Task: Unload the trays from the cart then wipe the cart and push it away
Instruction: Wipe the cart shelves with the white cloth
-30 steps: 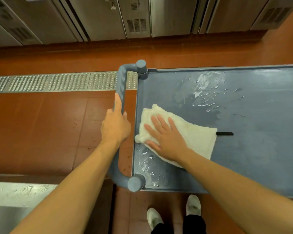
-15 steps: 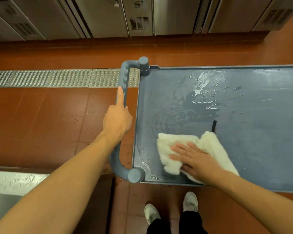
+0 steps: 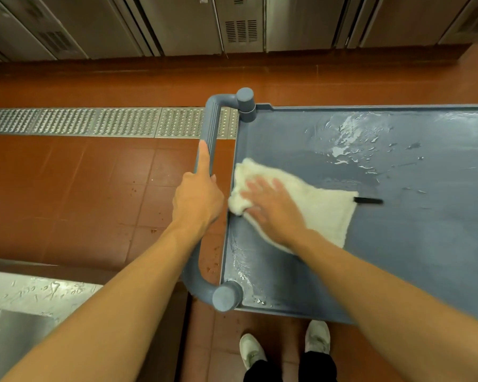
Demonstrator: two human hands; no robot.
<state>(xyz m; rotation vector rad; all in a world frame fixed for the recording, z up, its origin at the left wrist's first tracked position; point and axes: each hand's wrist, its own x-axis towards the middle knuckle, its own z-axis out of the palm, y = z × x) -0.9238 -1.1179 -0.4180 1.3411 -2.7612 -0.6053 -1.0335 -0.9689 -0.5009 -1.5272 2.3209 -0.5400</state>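
Observation:
The grey-blue cart (image 3: 414,244) fills the right half of the head view, its top wet with streaks and a puddle (image 3: 351,139) near the far edge. A white cloth (image 3: 326,210) with a black loop lies flat on the cart's left part. My right hand (image 3: 273,208) presses on it with straight, spread fingers, blurred by motion. My left hand (image 3: 198,194) grips the cart's handle bar (image 3: 211,125) at its middle, the index finger stretched along the bar. No trays are in view.
Red tiled floor (image 3: 80,188) lies left of the cart, crossed by a metal drain grate (image 3: 94,121). Steel cabinets (image 3: 232,23) line the far wall. A steel counter and sink (image 3: 25,312) sit at the lower left. My white shoes (image 3: 284,346) stand below the cart's near edge.
My right hand has slid the cloth from the cart's near edge up and left to the handle side. The left hand stays on the handle.

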